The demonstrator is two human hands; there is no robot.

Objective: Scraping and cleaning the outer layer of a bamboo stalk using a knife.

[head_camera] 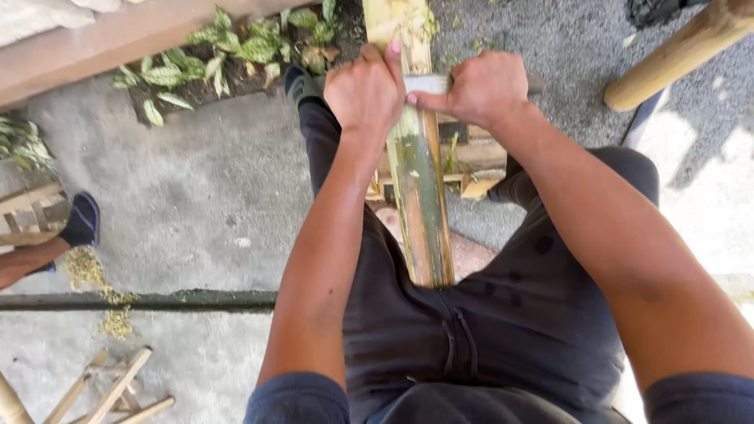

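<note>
A split length of green and brown bamboo point(420, 196) runs from my lap away toward the top of the view. Across it lies a flat metal blade point(426, 83). My left hand point(365, 90) grips the blade's left end, fingers closed over it. My right hand point(479, 86) is closed on the blade's right end, thumb pointing left along it. Both hands press down beside the bamboo, and the blade's ends are hidden inside my fists. My legs in dark trousers point(487, 314) straddle the bamboo.
A small wooden frame point(471, 161) lies under the bamboo. A thick bamboo pole point(675, 55) slants at top right. Leafy plants point(228, 51) line a low wall. Another person's foot in a dark shoe point(82, 222) is at left. Bamboo sticks point(118, 389) lie at bottom left.
</note>
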